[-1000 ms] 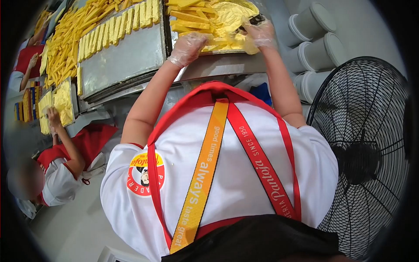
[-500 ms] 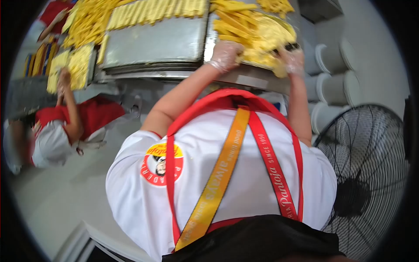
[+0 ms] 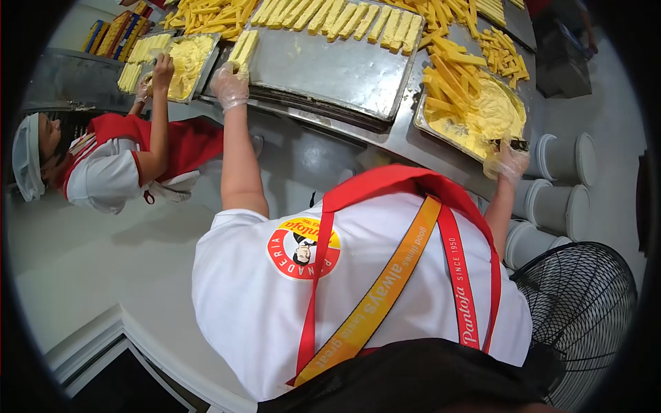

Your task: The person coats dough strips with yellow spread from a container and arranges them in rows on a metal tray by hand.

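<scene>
My left hand (image 3: pixel 231 86), in a clear plastic glove, is at the left edge of a metal tray (image 3: pixel 317 65). Its fingers are closed round the near end of a cream-coated stick (image 3: pixel 242 51). A row of similar coated sticks (image 3: pixel 337 19) lines the tray's far side. My right hand (image 3: pixel 509 162), also gloved, grips a black-handled spatula (image 3: pixel 513 145) at the near right corner of another tray (image 3: pixel 421 115); its blade is hard to make out. Pale yellow cream (image 3: pixel 492 103) fills much of that tray, with plain yellow sticks (image 3: pixel 451 76) piled at its left.
To the left, a co-worker (image 3: pixel 113 162) in a red apron handles coated sticks beside a cream tray (image 3: pixel 206 58). More yellow sticks (image 3: pixel 506 55) lie farther back. Pale buckets (image 3: pixel 564 155) stand at the right, near a black fan (image 3: pixel 578 296).
My left hand has moved from the cream tray to the left edge of the stick tray. My right hand stays by the cream with the spatula. The view has swung leftward.
</scene>
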Tool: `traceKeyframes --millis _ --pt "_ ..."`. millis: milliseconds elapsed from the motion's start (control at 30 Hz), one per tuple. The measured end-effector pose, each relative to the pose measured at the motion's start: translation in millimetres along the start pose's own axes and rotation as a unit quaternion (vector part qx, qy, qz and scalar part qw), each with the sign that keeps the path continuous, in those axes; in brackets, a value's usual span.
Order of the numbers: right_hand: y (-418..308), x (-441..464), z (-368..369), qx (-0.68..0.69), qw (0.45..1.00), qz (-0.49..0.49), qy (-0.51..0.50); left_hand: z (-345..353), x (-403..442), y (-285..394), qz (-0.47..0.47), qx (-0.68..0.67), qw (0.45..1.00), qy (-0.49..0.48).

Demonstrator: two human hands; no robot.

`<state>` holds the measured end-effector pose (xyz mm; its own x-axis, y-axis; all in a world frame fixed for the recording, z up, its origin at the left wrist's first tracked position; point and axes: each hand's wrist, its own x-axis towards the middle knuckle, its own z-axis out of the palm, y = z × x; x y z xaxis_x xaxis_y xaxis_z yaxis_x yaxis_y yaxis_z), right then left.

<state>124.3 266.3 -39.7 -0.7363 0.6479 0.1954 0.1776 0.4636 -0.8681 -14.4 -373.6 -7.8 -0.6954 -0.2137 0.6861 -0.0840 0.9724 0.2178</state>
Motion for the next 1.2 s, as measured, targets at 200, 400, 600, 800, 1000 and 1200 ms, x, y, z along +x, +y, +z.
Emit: traceKeyframes --millis 200,400,600,800,1000,1200 --pt "25.6 1.7 2.1 -0.054 0.995 -0.082 0.005 -10.8 8.0 17.6 -0.042 0.177 0.976 -0.122" --pt "-64.5 -34.6 0.4 -0.128 0.972 -0.11 -0.163 -12.9 -3.2 114.9 0.136 0.031 0.99 0.024" --pt "-51.0 5.6 -6.3 -0.171 0.968 -0.16 -0.086 -20.9 -58.2 285.6 0.378 -0.336 0.841 -0.194" --pt "-71.7 -6.6 3.2 -0.083 0.958 -0.103 -0.254 -4.3 -78.9 365.7 0.479 -0.261 0.815 -0.198" --pt "-67.9 2.4 13.3 -0.167 0.951 -0.235 -0.107 18.2 -92.5 409.0 0.584 -0.152 0.781 -0.16" --pt "-50.3 32.5 7.8 -0.078 0.973 -0.032 -0.214 34.3 -89.3 414.7 0.63 -0.107 0.753 -0.155"
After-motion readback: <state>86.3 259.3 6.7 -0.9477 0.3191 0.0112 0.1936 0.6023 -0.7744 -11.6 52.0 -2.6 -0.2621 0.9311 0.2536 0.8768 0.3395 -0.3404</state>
